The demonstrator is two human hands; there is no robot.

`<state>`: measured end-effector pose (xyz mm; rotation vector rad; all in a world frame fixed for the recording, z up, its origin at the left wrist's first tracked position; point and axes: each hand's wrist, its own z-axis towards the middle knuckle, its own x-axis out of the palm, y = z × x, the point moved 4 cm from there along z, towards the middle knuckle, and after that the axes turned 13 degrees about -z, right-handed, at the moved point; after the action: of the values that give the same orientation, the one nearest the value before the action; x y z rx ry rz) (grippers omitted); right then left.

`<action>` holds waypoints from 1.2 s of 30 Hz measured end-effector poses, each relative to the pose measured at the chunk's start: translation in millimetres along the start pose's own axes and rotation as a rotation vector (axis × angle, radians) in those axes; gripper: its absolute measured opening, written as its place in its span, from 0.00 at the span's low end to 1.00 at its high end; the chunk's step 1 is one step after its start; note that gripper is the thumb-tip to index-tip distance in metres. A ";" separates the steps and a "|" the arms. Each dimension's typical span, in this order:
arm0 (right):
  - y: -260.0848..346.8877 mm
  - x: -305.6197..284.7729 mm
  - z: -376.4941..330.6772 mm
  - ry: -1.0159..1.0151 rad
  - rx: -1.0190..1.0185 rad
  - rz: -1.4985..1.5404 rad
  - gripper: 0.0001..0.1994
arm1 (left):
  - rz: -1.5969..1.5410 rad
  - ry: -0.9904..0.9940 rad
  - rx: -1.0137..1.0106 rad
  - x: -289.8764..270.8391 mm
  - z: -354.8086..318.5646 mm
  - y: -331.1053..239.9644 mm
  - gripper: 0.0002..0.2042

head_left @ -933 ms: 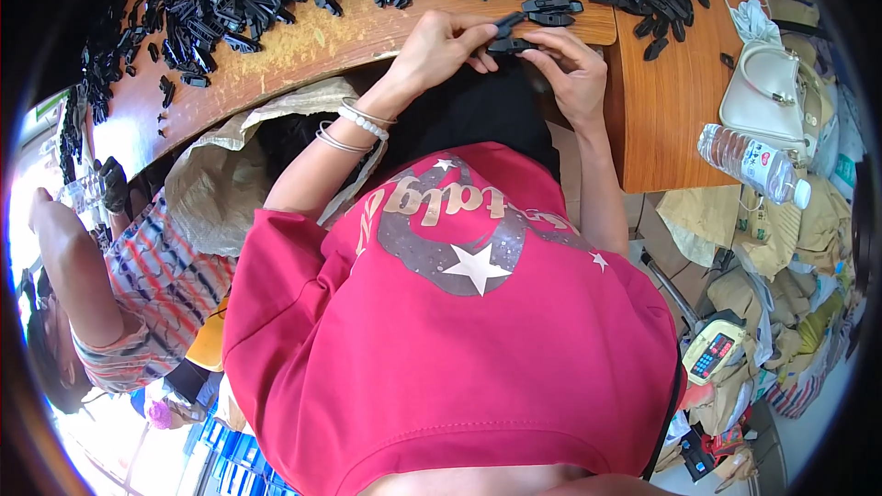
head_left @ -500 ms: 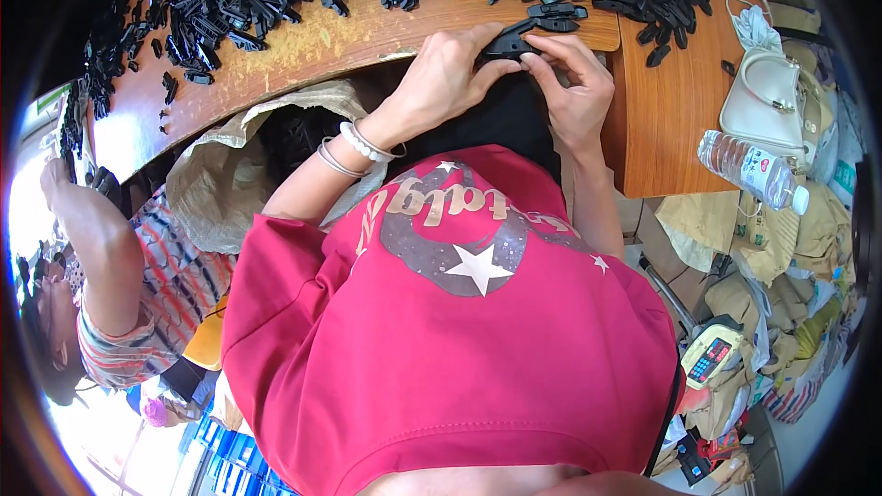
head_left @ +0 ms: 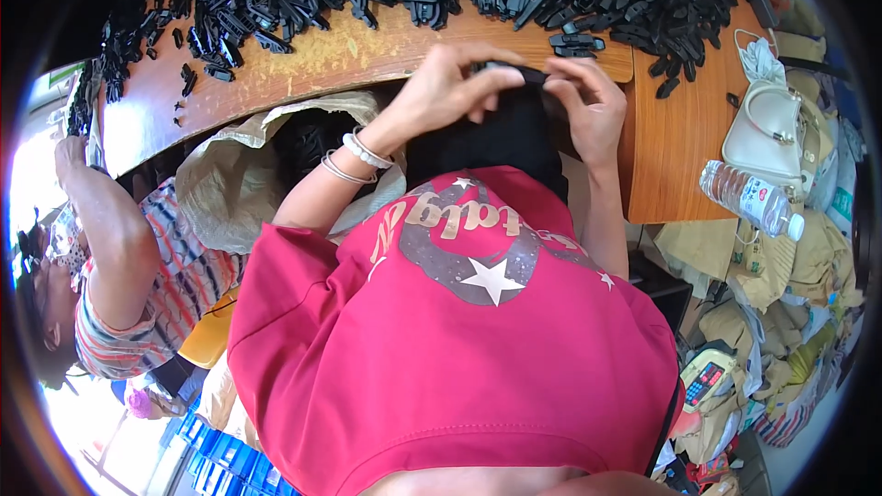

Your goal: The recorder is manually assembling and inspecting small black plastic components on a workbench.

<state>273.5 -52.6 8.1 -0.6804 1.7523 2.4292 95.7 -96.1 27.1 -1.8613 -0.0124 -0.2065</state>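
Tabletop (head_left: 335, 48) is heaped with black parts (head_left: 625, 5); one piece (head_left: 533, 75) is pinched by left hand (head_left: 448, 87) and right hand (head_left: 593, 110); shirt (head_left: 459, 358) is lettered, bottle (head_left: 746, 197) labelled.

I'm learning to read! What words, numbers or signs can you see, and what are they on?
I won't copy printed words, but here's where they are:
Pinkish-red shirt: large gold letters, partly creased.
Clear bottle: small blue-and-red label print.
Cream device: coloured keys, marks too small to read.
Brown bag: green marks, too small to read.
Black piece between left hand and right hand: no readable print.
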 end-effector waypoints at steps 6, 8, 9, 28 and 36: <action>-24.6 -12.6 6.2 -0.144 -0.102 -0.772 0.09 | -0.097 -0.294 0.183 -86.0 15.8 -1.1 0.20; -26.3 -12.3 6.7 -0.103 -0.057 -0.815 0.10 | 0.249 -0.410 0.047 -99.2 16.8 -9.7 0.10; -25.3 -11.7 7.7 -0.082 -0.066 -0.819 0.10 | 0.250 -0.413 0.048 -103.7 19.4 -5.2 0.10; 24.6 -1.1 11.4 0.019 -0.248 -0.225 0.10 | -0.810 0.032 0.054 -17.4 1.5 -0.3 0.11; 39.6 -1.8 9.1 0.136 0.061 0.106 0.08 | -0.664 0.128 -0.086 -2.7 5.1 1.1 0.19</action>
<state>260.2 -57.7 46.2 -0.7819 1.9518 2.4380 93.9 -91.3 24.2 -1.8704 -0.5440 -0.7927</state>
